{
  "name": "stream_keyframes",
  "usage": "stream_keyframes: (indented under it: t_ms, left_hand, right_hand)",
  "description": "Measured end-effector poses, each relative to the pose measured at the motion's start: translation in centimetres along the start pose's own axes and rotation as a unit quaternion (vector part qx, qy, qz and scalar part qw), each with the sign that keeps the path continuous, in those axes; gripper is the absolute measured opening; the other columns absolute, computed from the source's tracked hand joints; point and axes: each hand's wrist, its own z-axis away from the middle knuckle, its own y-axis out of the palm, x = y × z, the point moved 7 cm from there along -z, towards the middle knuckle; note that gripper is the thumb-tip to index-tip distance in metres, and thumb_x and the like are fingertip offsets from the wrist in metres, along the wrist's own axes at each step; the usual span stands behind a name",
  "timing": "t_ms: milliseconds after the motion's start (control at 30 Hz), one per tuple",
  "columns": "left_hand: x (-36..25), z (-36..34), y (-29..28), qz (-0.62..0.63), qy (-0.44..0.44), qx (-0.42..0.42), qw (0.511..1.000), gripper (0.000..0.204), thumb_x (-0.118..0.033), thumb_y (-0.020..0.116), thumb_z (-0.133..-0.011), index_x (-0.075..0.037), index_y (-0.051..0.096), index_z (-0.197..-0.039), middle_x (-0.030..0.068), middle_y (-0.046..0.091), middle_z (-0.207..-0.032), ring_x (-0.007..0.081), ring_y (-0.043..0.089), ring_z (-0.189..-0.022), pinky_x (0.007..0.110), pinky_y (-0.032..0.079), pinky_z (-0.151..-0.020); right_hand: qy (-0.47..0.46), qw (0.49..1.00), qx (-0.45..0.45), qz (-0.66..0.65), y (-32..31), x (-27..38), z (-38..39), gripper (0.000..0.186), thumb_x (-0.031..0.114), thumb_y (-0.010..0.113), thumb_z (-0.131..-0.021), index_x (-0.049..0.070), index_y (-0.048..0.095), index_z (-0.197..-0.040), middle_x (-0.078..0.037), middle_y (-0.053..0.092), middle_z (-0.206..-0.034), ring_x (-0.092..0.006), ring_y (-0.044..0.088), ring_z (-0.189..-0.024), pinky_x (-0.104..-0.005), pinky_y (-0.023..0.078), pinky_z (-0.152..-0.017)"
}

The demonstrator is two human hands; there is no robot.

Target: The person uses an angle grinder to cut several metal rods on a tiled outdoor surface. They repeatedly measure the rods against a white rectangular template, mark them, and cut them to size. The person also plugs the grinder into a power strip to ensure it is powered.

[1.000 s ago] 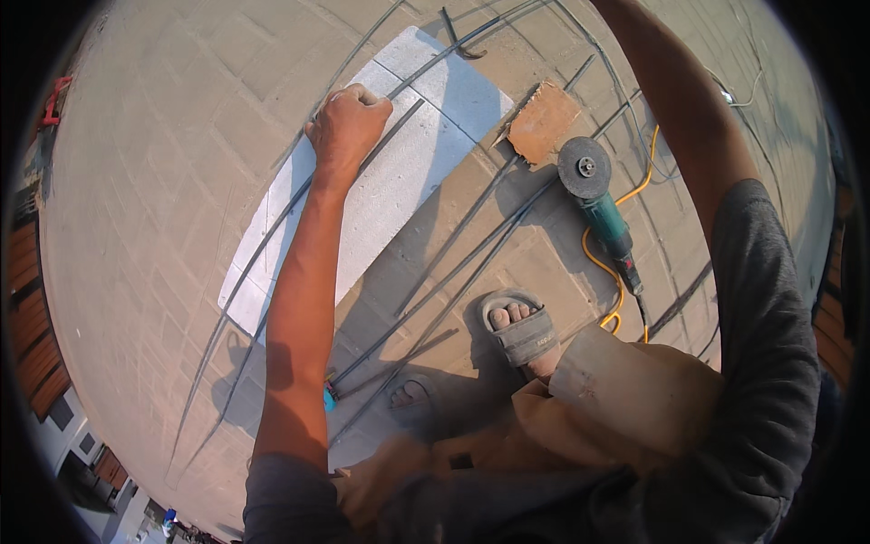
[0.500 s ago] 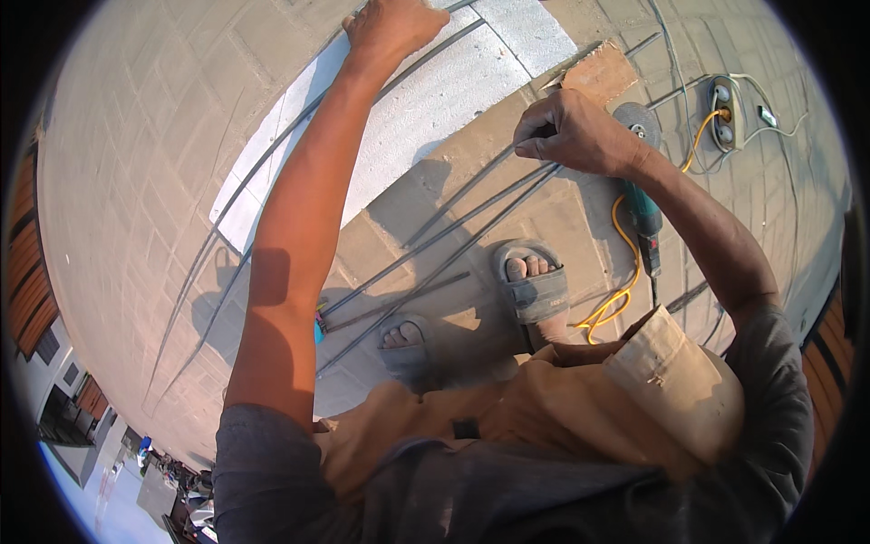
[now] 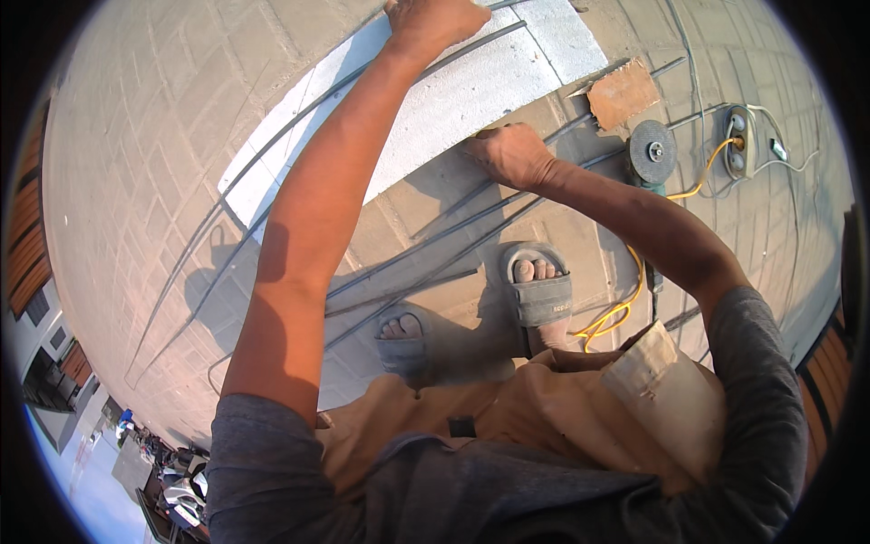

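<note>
My left hand point(image 3: 435, 22) is closed on a dark metal rod at the top of the long white speckled board point(image 3: 453, 82). My right hand point(image 3: 512, 154) has curled fingers at the board's near edge, gripping there, with fingertips partly hidden. Thin dark rods point(image 3: 426, 238) lie alongside and beneath my arms. An angle grinder point(image 3: 649, 156) with a grey disc and green body rests right of my right hand, beside a torn brown piece of board point(image 3: 623, 93).
A power strip point(image 3: 739, 140) with orange and grey cables lies at right on the pavers point(image 3: 154, 118). My sandalled feet point(image 3: 540, 295) stand below the rods. Parked vehicles point(image 3: 186, 480) and buildings show at the lower-left rim.
My left hand has moved up and right. My right hand has come in from the right edge to the board's near edge. The power strip has come fully into view.
</note>
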Motion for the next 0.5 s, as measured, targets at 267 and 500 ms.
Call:
stream_keyframes:
  t_ms: [267,500]
  left_hand:
    - [0.7,-0.2,0.5,-0.025,-0.022,-0.023,0.999,0.034,-0.042,0.068,-0.082,-0.013,0.075,-0.099,0.0107,0.076,-0.1,0.032,0.069,-0.105,0.053,0.041,-0.101]
    - [0.5,0.8,0.0,0.022,-0.032,0.019,0.999,0.03,-0.041,0.069,-0.089,-0.012,0.074,-0.097,0.0093,0.076,-0.1,0.0299,0.069,-0.104,0.051,0.039,-0.102]
  right_hand:
    - [-0.032,0.999,-0.012,0.024,-0.2,1.4,0.1,0.017,0.015,0.059,-0.087,0.009,0.07,-0.098,-0.013,0.072,-0.081,-0.0305,0.073,-0.077,-0.0424,0.057,-0.068]
    - [-0.053,0.978,-0.038,-0.2,-8.5,2.6,2.7,0.014,0.017,0.063,-0.09,0.007,0.071,-0.095,-0.014,0.072,-0.082,-0.0343,0.07,-0.074,-0.044,0.055,-0.069]
